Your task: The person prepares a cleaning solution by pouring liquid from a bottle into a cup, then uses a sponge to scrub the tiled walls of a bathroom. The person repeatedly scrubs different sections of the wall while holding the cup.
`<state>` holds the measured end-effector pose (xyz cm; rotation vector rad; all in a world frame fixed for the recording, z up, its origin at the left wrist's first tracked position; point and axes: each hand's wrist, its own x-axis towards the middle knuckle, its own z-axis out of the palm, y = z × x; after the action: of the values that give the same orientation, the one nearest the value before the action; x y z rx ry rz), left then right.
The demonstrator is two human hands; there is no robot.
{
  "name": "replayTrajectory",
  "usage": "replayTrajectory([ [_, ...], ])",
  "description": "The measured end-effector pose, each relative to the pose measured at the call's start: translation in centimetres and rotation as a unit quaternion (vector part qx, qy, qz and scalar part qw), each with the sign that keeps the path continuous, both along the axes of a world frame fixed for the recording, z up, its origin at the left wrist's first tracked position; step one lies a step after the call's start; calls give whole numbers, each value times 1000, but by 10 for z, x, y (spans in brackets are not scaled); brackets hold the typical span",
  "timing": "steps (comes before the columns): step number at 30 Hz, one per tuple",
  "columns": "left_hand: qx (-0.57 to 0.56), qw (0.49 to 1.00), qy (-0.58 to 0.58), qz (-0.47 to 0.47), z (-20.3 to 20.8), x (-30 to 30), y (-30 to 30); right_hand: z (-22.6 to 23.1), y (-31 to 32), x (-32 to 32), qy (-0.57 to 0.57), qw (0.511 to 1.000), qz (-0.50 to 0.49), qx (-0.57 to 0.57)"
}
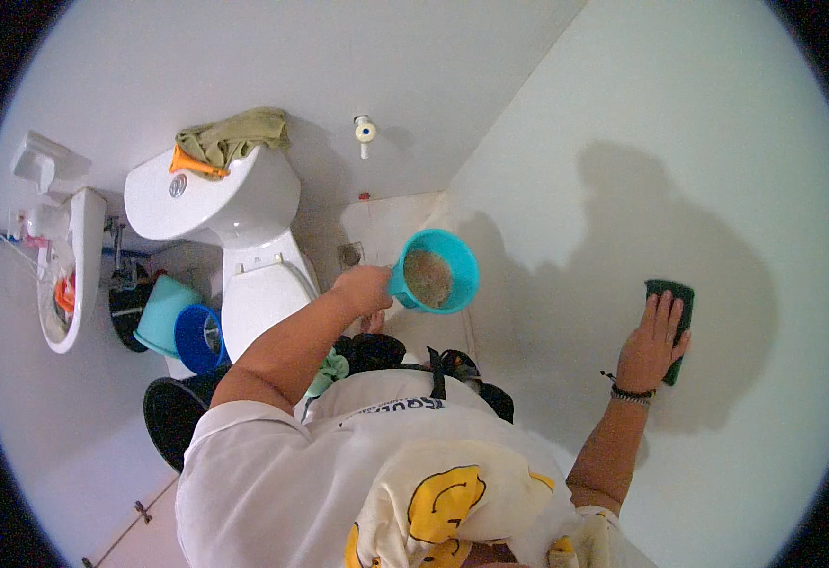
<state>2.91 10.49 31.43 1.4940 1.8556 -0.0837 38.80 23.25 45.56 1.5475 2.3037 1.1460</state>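
My left hand (pixel 365 289) is closed round the handle of a turquoise dipper (pixel 468 257), held out in front of my body. Murky greyish-brown liquid (pixel 427 277) sits in the bottom of it. Out to the right, my right hand (pixel 656 346) presses a dark green scouring pad (pixel 683 301) flat against the pale wall (pixel 547 312). Its fingers lie stretched over the pad, and the thumb rests along the pad's edge. A bracelet circles that wrist.
On the left stands a white toilet (pixel 267 293), with an olive towel (pixel 244 135) and an orange object (pixel 195 163) on its tank. Beyond it hangs a washbasin (pixel 81 275). Buckets, among them a blue one (pixel 187 333) and a black one (pixel 163 417), crowd the floor. A tap (pixel 365 130) juts from the far wall.
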Motion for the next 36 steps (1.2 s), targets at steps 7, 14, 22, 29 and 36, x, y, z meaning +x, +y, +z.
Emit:
replayTrajectory([
  [7,11,999,-42,21,-14,4,-5,-15,15,-63,184,959,156,-152],
  [14,-10,991,-134,-4,-49,5,15,-154,-14,-155,247,798,153,-528],
  [22,15,993,-114,4,-143,-8,28,-192,-2,-173,240,789,83,-559],
  [29,-37,993,-53,101,-251,-25,59,-242,-6,-91,282,822,0,-494],
  [36,-113,982,17,151,-343,-38,88,-289,-11,-49,307,871,94,-371],
])
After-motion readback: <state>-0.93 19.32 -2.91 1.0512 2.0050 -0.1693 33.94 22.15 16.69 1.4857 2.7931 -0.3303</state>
